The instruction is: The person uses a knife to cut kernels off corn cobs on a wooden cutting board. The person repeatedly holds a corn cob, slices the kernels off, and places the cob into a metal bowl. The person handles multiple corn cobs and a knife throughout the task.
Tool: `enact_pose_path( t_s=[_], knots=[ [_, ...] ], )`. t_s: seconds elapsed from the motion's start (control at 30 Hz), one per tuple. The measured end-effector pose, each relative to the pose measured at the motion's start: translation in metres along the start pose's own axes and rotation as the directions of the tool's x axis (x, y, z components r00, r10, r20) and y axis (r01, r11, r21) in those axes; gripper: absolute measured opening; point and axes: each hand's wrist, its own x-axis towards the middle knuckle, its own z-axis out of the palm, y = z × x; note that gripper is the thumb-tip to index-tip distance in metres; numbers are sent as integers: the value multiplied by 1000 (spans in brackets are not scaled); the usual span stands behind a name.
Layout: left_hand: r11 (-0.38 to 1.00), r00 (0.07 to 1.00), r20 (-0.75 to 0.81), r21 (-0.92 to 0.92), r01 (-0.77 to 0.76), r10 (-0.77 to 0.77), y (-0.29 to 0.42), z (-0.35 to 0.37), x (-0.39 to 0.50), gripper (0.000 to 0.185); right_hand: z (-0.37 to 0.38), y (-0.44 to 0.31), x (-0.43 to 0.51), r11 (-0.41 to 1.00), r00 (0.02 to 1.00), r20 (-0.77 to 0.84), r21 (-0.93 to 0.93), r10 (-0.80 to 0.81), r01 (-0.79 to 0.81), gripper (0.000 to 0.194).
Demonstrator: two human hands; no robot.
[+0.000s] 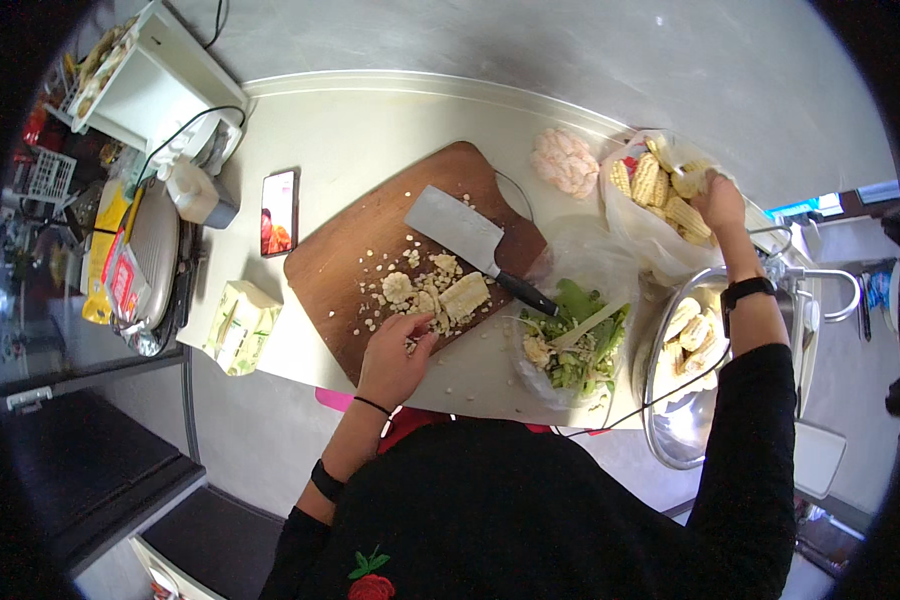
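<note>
My left hand (pixel 397 360) hovers at the near edge of a wooden cutting board (pixel 360 225), thumb and fingers apart, beside loose corn kernels (pixel 424 289). A cut corn piece (pixel 465 296) and a short round corn chunk (pixel 397 287) lie among them. Across the board rests a cleaver (pixel 457 225) with a black handle, blade pointing up and left. My right hand (pixel 720 202) reaches to a plastic bag (pixel 622 225) of corn cobs (pixel 649 178). Its fingers are at the bag's far right side by one cob; whether they grip it is hidden.
A bag of green vegetable scraps (pixel 577 337) sits right of the board. More corn pieces lie in a steel sink (pixel 652 420) with a faucet (pixel 832 277). Around the board are a pale pink bundle (pixel 566 161), a phone (pixel 278 214), a tissue pack (pixel 244 326) and a jug (pixel 199 196).
</note>
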Motion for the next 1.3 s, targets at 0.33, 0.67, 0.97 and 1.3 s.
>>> enact_pose_path(
  t_s=[0.33,0.67,0.97,1.3],
  knots=[
    [925,975,141,-362,-111,173,41,3,45,37,-84,-117,-137,-663,978,131,719,-161,-206,22],
    [193,906,355,-929,315,230,80,6,69,42,-63,-231,-239,-695,980,-149,719,-129,18,49],
    [251,936,294,-937,242,194,82,10,54,48,-51,-212,-258,-591,984,-13,801,-178,-96,43],
    [404,966,236,-898,176,104,24,-20,38,50,29,-229,-232,797,960,-128,536,-250,279,38]
  ],
)
